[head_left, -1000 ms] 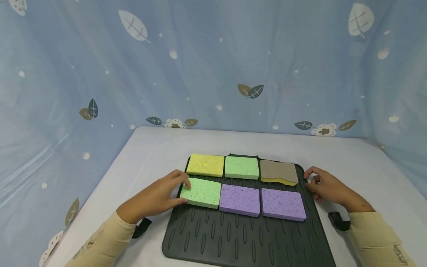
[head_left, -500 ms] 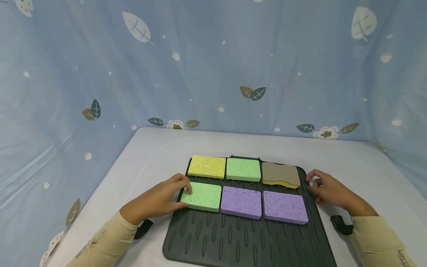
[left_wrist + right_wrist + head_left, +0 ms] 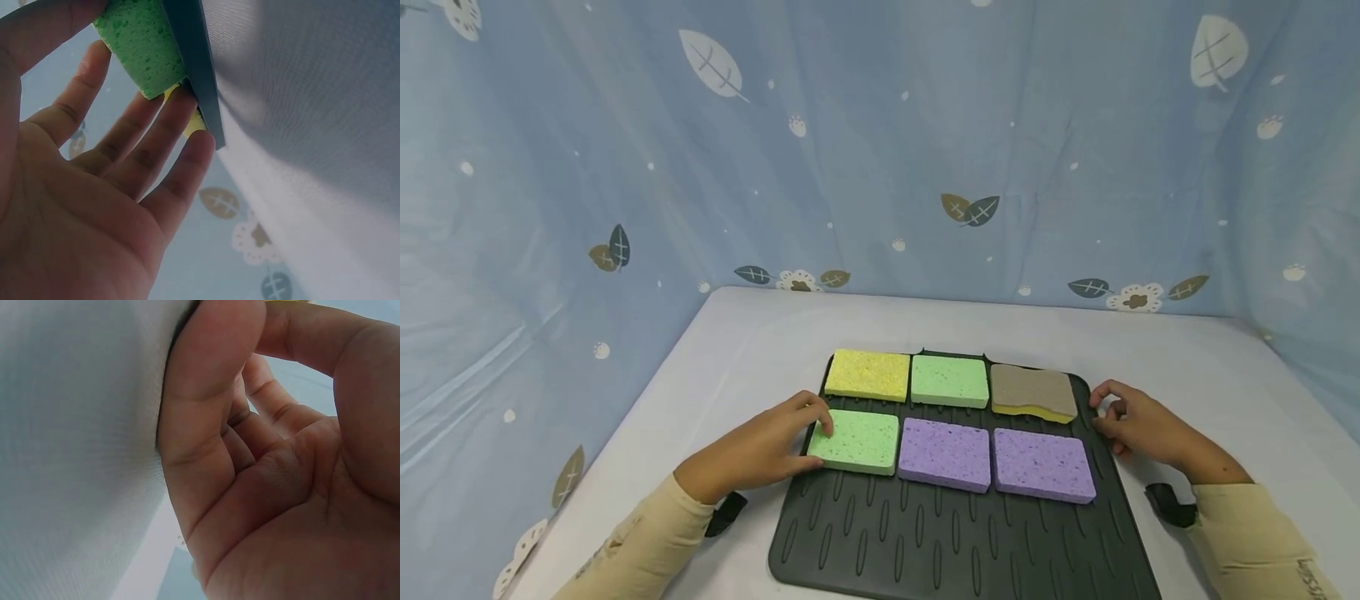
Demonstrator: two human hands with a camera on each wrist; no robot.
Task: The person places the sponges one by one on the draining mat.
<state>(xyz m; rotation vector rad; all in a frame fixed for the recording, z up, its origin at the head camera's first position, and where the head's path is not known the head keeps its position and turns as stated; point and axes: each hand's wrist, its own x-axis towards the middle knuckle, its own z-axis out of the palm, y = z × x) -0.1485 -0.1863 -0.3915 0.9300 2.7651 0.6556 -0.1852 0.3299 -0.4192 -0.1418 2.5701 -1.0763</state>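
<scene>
Six-piece wording aside, several rectangular sponges lie in two rows on a dark ribbed mat (image 3: pixel 880 550). My left hand (image 3: pixel 763 442) holds the left end of the front-row green sponge (image 3: pixel 859 442), thumb at its near edge and index finger over its top. In the left wrist view the other fingers (image 3: pixel 187 147) reach toward the mat's edge. Two purple sponges (image 3: pixel 945 452) continue that row. Behind them lie a yellow sponge (image 3: pixel 868 375), a second green sponge (image 3: pixel 951 381) and a brown-topped yellow sponge (image 3: pixel 1033 392). My right hand (image 3: pixel 1138 427), loosely curled, rests at the mat's right edge, holding no sponge.
A white-covered table (image 3: pixel 760 333) extends around the mat. Blue curtain (image 3: pixel 880 150) with leaf and flower prints hangs behind it and along both sides. A black strap piece (image 3: pixel 726 513) shows below the left wrist, and another (image 3: pixel 1169 505) below the right.
The whole head view has shifted slightly. Both hands keep their places at the mat's sides, and the sponges stay in the same arrangement.
</scene>
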